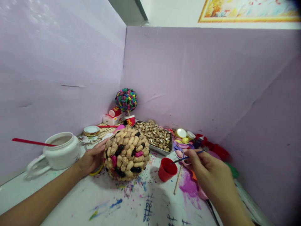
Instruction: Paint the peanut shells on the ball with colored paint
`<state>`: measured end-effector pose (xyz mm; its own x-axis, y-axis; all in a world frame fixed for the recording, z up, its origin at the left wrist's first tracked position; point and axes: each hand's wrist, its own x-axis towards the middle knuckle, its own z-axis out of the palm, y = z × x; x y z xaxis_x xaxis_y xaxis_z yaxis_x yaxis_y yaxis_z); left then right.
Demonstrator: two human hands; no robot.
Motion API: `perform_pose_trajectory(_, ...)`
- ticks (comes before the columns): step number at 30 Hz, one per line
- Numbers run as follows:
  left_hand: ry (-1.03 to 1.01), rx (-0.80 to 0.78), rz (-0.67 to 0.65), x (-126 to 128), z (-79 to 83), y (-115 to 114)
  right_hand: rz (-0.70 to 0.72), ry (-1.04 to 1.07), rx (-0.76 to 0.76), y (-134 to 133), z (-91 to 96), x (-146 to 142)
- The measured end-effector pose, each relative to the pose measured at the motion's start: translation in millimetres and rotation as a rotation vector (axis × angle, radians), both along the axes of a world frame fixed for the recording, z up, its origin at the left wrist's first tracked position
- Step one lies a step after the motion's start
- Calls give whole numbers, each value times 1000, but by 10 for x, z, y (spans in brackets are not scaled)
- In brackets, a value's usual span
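Note:
A ball covered in peanut shells (127,153), mostly tan with a few black and pink ones, sits on the paint-stained white table (131,204). My left hand (90,158) cups its left side, fingers curved against it. My right hand (207,169) pinches a thin blue paintbrush (188,156), whose tip dips into a small red cup (167,169) just right of the ball.
A white jug (61,150) with a red stick in it stands at the left. Behind are a metal tray of peanut shells (155,135), a multicoloured shell ball (126,99), boxes, paint pots (184,135) and red cups (217,150). Lilac partition walls enclose the desk.

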<state>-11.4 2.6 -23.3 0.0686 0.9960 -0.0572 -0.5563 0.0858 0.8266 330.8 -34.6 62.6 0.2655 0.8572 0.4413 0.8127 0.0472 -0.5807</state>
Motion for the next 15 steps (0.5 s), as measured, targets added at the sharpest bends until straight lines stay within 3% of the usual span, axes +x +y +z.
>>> perform_pose_trajectory(6, 2, 77, -72, -15, -39, 14, 142, 217, 350, -398, 288, -176)
perform_pose_trajectory(9, 3, 125, -119, -24, -60, 21, 199, 186, 468, -489, 279, -314)
perform_pose_trajectory(15, -9, 142, -149, -35, -83, 27, 348, 78, 548, -422, 152, -431)
